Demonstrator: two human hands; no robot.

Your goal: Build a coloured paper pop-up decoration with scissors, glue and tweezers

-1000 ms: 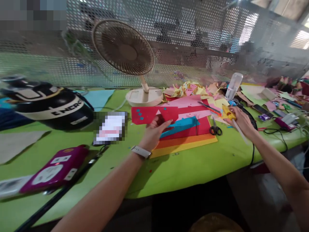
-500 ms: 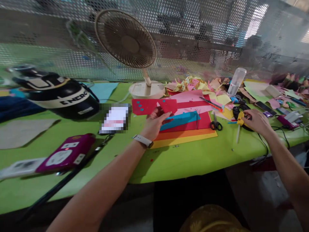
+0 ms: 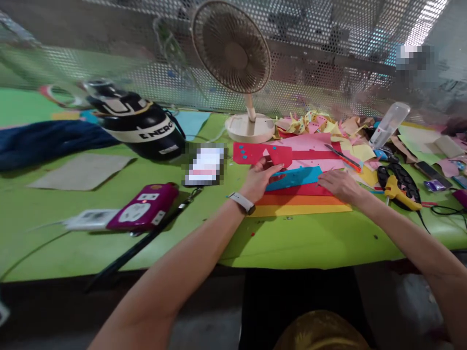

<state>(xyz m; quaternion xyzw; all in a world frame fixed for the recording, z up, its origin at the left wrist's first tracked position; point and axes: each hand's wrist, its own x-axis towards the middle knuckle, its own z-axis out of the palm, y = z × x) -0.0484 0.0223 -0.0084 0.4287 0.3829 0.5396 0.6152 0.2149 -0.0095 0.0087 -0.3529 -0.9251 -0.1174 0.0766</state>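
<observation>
My left hand (image 3: 260, 177), wearing a pale watch band, is closed on a red paper piece (image 3: 248, 154) with small blue dots. Its thumb lies beside a blue paper strip (image 3: 299, 178), near the strip's left end. At the strip's right end are the bent fingers of my right hand (image 3: 339, 184), closed on its edge. Under the strip lie red, orange (image 3: 306, 200) and yellow (image 3: 302, 210) sheets. A yellow glue gun (image 3: 399, 193) rests on a black tray (image 3: 404, 177), right of my right hand. My fingers partly hide the papers they grip.
A fan (image 3: 251, 129), pixelated phone (image 3: 205, 165), large black bottle (image 3: 142, 133) and purple power strip (image 3: 146, 209) stand or lie to the left. Behind the sheets are pink paper (image 3: 310, 146), an orange-and-black cutter (image 3: 345, 159) and paper scraps. A clear bottle (image 3: 390, 124) leans at right.
My right hand has let go of the glue gun and moved left to the blue strip. The gun now rests on the black tray. The camera view has turned left.
</observation>
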